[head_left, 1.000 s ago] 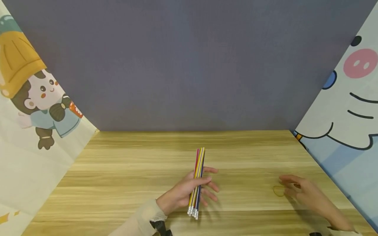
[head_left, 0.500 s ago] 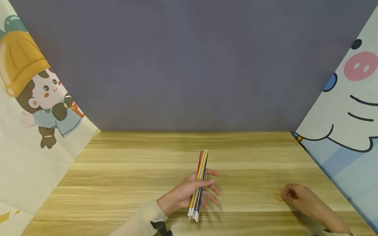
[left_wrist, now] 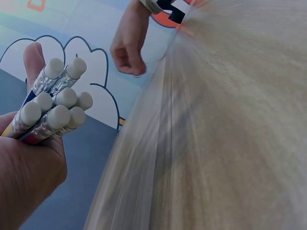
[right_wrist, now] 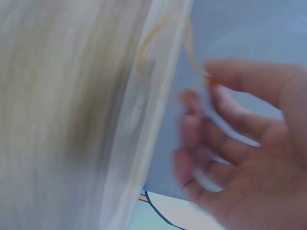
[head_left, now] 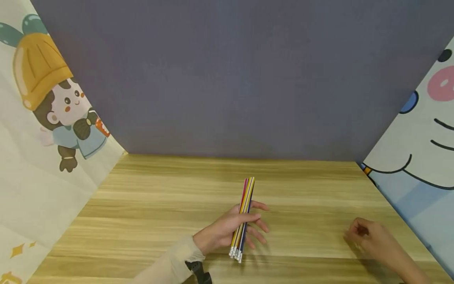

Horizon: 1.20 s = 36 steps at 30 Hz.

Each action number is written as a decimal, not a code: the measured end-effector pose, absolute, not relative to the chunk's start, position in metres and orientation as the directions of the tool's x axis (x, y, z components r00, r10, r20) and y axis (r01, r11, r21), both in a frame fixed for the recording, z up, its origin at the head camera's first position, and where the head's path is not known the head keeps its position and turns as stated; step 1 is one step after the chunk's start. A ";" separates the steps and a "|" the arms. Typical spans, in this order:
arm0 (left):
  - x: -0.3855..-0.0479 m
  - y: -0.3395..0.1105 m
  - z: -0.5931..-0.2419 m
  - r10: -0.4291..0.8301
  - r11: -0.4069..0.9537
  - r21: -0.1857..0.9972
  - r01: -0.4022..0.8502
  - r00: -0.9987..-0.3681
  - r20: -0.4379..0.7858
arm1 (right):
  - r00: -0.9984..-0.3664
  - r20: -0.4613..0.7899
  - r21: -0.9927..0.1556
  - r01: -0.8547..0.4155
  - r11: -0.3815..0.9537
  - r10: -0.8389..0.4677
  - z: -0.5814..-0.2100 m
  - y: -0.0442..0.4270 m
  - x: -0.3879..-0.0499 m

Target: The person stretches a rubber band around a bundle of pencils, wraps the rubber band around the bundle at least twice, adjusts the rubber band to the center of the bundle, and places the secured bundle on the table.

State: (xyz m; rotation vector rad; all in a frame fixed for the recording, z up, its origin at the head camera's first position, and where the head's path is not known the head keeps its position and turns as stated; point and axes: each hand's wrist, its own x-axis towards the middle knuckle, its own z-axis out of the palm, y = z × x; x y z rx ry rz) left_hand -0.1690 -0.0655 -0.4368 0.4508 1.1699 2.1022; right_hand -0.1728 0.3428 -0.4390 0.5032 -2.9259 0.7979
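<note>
My left hand [head_left: 221, 230] holds a bundle of several pencils [head_left: 247, 199], its thumb laid across them and the other fingers spread behind. Yellow, red, white and dark blue barrels show in the head view. In the left wrist view the pencils' white erasers [left_wrist: 58, 117] and silver ferrules face the camera. To the right, just above the table, my right hand [head_left: 377, 240] pinches a thin yellow rubber band [right_wrist: 195, 64] between thumb and forefinger. The band hangs as a blurred loop in the right wrist view and barely shows in the head view.
A wood-grain table [head_left: 159, 189] lies under both hands. Behind it rises a dark grey panel [head_left: 227, 79]. Cartoon-printed sheets flank it, one on the left [head_left: 28, 177] and one on the right [head_left: 393, 154].
The rubber band lay on the table by my right fingertips; now the right hand pinches it, lifted off. The pencils stay in my left hand. The head view has shifted slightly.
</note>
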 end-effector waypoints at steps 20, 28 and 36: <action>-0.168 -0.064 -0.438 0.699 -0.333 0.861 -0.385 -0.714 -0.049 | -0.840 0.190 -0.949 -0.024 -0.315 -0.509 -0.433 0.323 -0.174; -0.168 -0.063 -0.440 0.698 -0.329 0.864 -0.380 -0.715 -0.049 | -0.722 0.231 -0.822 0.214 -0.527 -0.653 -0.430 0.308 -0.172; -0.166 -0.062 -0.438 0.705 -0.325 0.862 -0.390 -0.708 -0.054 | -0.820 0.133 -0.953 0.048 -0.300 -0.556 -0.429 0.297 -0.161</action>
